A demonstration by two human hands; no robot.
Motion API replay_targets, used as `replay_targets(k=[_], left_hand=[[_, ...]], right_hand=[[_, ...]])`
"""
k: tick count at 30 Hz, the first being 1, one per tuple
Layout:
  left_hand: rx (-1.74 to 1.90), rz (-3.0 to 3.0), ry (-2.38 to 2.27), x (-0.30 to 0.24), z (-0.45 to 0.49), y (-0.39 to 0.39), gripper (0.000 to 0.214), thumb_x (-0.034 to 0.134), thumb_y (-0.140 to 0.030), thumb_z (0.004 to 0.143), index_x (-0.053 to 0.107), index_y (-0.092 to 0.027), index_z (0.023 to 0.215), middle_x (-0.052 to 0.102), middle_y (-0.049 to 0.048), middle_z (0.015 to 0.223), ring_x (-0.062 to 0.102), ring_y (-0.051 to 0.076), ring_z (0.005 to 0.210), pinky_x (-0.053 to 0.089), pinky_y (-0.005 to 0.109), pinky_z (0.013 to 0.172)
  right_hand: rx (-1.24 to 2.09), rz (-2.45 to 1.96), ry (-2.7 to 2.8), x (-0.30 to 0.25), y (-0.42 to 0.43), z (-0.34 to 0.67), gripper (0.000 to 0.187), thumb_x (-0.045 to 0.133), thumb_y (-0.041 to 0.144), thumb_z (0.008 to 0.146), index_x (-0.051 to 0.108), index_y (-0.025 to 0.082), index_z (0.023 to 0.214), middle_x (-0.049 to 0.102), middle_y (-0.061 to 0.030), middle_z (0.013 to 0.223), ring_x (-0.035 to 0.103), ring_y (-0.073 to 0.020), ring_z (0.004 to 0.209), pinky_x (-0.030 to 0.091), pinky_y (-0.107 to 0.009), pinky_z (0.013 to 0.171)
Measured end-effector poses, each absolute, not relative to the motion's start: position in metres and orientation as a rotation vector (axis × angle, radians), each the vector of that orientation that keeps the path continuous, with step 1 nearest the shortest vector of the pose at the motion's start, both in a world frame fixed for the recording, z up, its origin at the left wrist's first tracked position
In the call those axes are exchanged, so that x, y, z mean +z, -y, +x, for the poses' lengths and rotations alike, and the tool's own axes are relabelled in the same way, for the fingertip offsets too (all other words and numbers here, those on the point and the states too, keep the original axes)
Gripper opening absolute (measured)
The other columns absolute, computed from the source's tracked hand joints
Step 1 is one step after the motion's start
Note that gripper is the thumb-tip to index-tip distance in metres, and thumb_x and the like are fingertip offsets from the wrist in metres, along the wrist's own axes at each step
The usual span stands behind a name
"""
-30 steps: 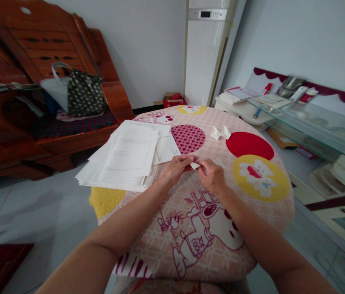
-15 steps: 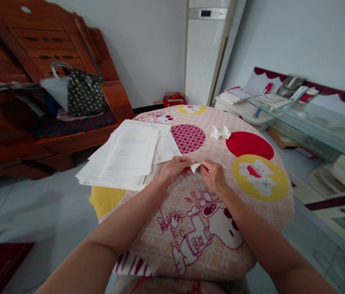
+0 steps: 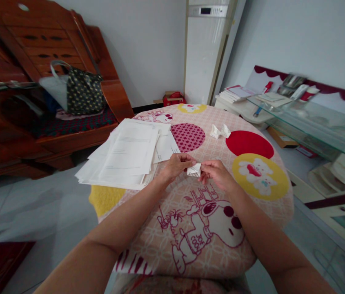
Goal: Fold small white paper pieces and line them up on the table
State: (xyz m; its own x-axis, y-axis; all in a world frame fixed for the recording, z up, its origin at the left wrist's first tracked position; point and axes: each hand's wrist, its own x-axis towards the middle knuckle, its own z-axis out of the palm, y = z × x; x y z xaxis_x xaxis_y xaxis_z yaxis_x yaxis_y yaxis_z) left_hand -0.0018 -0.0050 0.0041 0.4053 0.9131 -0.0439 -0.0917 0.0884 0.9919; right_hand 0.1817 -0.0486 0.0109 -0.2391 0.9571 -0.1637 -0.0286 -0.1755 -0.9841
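My left hand (image 3: 176, 165) and my right hand (image 3: 217, 173) meet over the middle of a round table with a pink cartoon-print cloth (image 3: 203, 228). Both pinch a small folded piece of white paper (image 3: 194, 170) between their fingertips, held just above the cloth. To the left of my left hand lies a spread stack of white paper sheets (image 3: 126, 157). A small folded white paper shape (image 3: 220, 131) sits farther back on the table, apart from both hands.
A wooden bench (image 3: 37, 102) with a dark spotted handbag (image 3: 83, 92) stands at the left. A tall white air-conditioner unit (image 3: 204, 49) is behind the table. A glass shelf (image 3: 313, 122) with books and small items runs along the right.
The folded paper now shows more between my fingers and sits slightly lower. My right hand has turned, with its fingers more spread. The paper stack has not moved.
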Motion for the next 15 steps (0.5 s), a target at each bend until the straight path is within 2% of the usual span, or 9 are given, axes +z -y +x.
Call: replay_targets(k=[3, 6, 11, 15], left_hand=[[0.907, 1.257, -0.856, 0.0073, -0.0018, 0.0067, 0.021, 0.082, -0.03, 0.07, 0.073, -0.012, 0.077, 0.066, 0.002, 0.065, 0.054, 0.009, 0.053, 0.037, 0.022, 0.052], [0.896, 1.258, -0.836, 0.0099, -0.0002, 0.0093, 0.018, 0.082, -0.025, 0.07, 0.073, -0.013, 0.081, 0.067, 0.0017, 0.066, 0.055, 0.009, 0.053, 0.038, 0.022, 0.052], [0.902, 1.28, -0.824, 0.01, 0.004, 0.0122, 0.014, 0.08, -0.02, 0.073, 0.075, -0.012, 0.083, 0.061, -0.0011, 0.057, 0.049, 0.007, 0.049, 0.034, 0.022, 0.05], [0.913, 1.227, -0.835, 0.008, 0.0041, 0.0102, 0.022, 0.079, -0.024, 0.077, 0.077, -0.013, 0.096, 0.065, 0.0008, 0.064, 0.051, 0.009, 0.054, 0.037, 0.023, 0.054]], right_hand=[[1.633, -1.123, 1.187, 0.0098, 0.0478, 0.1839, 0.039, 0.074, 0.054, 0.071, 0.07, 0.015, 0.071, 0.071, -0.0078, 0.061, 0.068, -0.0184, 0.052, 0.051, -0.024, 0.044], [1.625, -1.148, 1.165, 0.0065, 0.0482, 0.1828, 0.04, 0.074, 0.054, 0.072, 0.071, 0.015, 0.073, 0.072, -0.0081, 0.063, 0.068, -0.0182, 0.051, 0.05, -0.024, 0.042], [1.558, -1.225, 1.182, 0.0044, 0.0493, 0.179, 0.032, 0.075, 0.047, 0.067, 0.07, 0.015, 0.066, 0.07, -0.0072, 0.057, 0.065, -0.016, 0.046, 0.049, -0.022, 0.041], [1.421, -1.243, 1.183, 0.0053, 0.048, 0.1784, 0.031, 0.072, 0.047, 0.069, 0.067, 0.016, 0.064, 0.067, -0.0056, 0.054, 0.062, -0.0145, 0.044, 0.047, -0.022, 0.04]])
